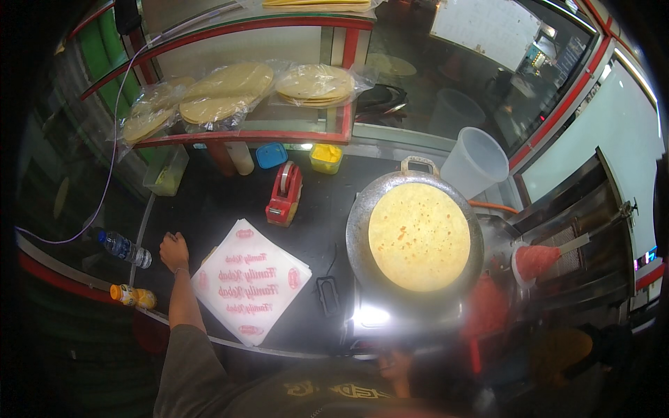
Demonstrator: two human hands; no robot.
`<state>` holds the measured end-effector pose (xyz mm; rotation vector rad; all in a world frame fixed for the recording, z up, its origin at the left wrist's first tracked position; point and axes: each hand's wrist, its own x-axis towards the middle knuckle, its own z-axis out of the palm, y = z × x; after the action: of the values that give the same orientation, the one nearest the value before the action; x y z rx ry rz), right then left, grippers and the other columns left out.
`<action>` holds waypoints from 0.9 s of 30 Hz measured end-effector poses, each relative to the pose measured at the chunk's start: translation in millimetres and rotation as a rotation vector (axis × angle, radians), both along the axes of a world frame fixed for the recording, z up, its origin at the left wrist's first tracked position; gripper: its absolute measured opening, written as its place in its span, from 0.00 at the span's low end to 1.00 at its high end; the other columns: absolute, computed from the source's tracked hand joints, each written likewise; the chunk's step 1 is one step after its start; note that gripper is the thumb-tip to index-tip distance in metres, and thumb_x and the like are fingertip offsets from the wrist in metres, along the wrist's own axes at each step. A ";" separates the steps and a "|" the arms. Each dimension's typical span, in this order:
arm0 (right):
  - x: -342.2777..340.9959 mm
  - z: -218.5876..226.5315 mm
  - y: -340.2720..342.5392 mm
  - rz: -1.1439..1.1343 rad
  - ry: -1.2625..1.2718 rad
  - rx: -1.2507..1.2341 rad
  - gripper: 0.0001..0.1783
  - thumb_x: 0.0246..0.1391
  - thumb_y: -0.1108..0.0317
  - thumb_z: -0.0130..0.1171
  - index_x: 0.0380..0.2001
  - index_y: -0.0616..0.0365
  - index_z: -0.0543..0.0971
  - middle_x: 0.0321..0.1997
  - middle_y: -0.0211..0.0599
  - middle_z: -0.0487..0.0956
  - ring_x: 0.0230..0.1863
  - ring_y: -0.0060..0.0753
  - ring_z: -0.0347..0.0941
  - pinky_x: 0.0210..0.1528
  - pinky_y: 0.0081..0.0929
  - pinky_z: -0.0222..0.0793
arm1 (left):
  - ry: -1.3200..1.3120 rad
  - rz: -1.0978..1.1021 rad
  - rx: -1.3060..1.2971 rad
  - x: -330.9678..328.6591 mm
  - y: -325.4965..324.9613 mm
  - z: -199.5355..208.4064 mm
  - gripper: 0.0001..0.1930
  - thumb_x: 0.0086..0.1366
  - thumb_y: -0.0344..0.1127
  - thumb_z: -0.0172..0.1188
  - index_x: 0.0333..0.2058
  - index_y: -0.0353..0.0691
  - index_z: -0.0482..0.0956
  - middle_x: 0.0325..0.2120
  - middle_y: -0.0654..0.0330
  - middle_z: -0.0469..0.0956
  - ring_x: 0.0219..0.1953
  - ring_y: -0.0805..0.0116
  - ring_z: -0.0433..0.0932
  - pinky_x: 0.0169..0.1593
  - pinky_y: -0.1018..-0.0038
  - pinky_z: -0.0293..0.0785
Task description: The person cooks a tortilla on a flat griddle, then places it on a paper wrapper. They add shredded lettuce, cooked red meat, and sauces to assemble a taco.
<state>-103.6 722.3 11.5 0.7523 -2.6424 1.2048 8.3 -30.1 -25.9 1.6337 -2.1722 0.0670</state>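
Left fingers (166, 246), paper stack (251, 282) to their right

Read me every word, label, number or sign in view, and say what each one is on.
I won't copy out wording, but here is where it appears:
White paper stack: red lettering in repeated lines, legible; its small oval emblems, blurred.
Dark shirt: yellowish lettering, only partly legible.
Blue-capped bottle: label too small to read.
Yellow bottle: label too small to read.
Anything in the background: too blurred to read.

Red script (253, 274) across white paper (244, 306), yellow letters (334, 390) on shirt (261, 393)
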 end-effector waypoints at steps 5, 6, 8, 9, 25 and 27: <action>1.9 1.7 -1.3 -0.016 -0.110 -0.036 0.13 0.42 0.67 0.73 0.35 0.54 0.91 0.35 0.39 0.91 0.39 0.47 0.87 0.63 0.49 0.74 | 0.026 0.006 -0.018 -0.3 -0.9 -0.2 0.17 0.72 0.46 0.60 0.39 0.37 0.87 0.41 0.42 0.91 0.48 0.35 0.89 0.55 0.44 0.82; 2.2 1.3 -1.5 -0.020 -0.104 -0.041 0.13 0.42 0.67 0.72 0.35 0.53 0.91 0.35 0.39 0.91 0.39 0.47 0.87 0.63 0.49 0.73 | -0.026 0.013 -0.002 -0.6 -0.7 0.0 0.17 0.72 0.45 0.60 0.39 0.37 0.87 0.41 0.42 0.91 0.48 0.35 0.89 0.55 0.44 0.82; 2.5 0.0 -1.4 -0.020 -0.089 -0.039 0.14 0.42 0.67 0.73 0.36 0.53 0.91 0.36 0.39 0.92 0.40 0.47 0.88 0.64 0.49 0.73 | 0.030 0.018 -0.011 -1.2 0.2 0.8 0.17 0.72 0.45 0.60 0.39 0.37 0.87 0.41 0.42 0.91 0.48 0.35 0.89 0.55 0.44 0.82; 2.7 -0.8 -1.0 -0.016 -0.080 -0.033 0.14 0.42 0.66 0.73 0.36 0.53 0.91 0.36 0.39 0.92 0.40 0.47 0.88 0.64 0.49 0.73 | -0.005 0.025 0.003 -1.5 0.8 1.3 0.16 0.72 0.45 0.60 0.39 0.37 0.87 0.41 0.42 0.91 0.48 0.35 0.89 0.55 0.44 0.82; 2.1 -8.0 2.6 0.001 0.013 0.035 0.12 0.45 0.65 0.74 0.35 0.53 0.91 0.36 0.39 0.91 0.41 0.47 0.89 0.60 0.46 0.79 | 0.084 0.057 0.020 -11.4 23.0 28.9 0.17 0.72 0.46 0.60 0.40 0.36 0.89 0.41 0.42 0.91 0.49 0.36 0.89 0.56 0.44 0.83; 1.3 -6.9 1.9 0.000 -0.028 -0.026 0.12 0.45 0.66 0.74 0.35 0.53 0.91 0.36 0.37 0.91 0.40 0.47 0.89 0.59 0.44 0.79 | 0.169 0.142 0.093 -17.3 36.2 43.7 0.17 0.72 0.46 0.60 0.40 0.36 0.88 0.41 0.43 0.91 0.49 0.36 0.89 0.56 0.44 0.83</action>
<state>-102.3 724.1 4.6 0.7365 -2.6434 1.2569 -9.0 6.1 17.8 1.7755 -1.9575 -0.1283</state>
